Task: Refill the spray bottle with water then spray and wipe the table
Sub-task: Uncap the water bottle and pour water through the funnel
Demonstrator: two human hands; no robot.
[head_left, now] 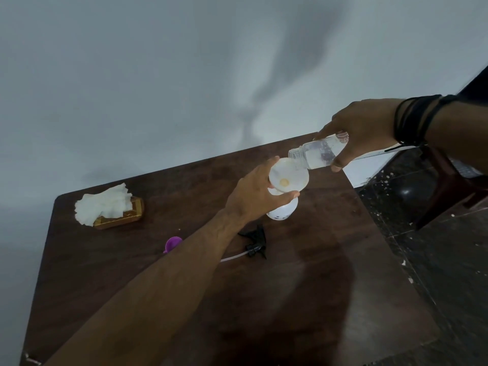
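Right hand (361,128) grips clear water bottle (318,153), tilted, mouth over white funnel (289,178). Left hand (254,192) holds funnel atop white spray bottle (282,211) near table (290,299) far edge. Bottle's dark print unreadable. Trigger sprayer head (254,244), purple cap (173,243) mid-table; tissue box (120,216) far-left corner.

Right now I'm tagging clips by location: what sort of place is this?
Probably a plain room at home: a dark wooden table against a bare wall, a tissue box, and a speckled dark floor.
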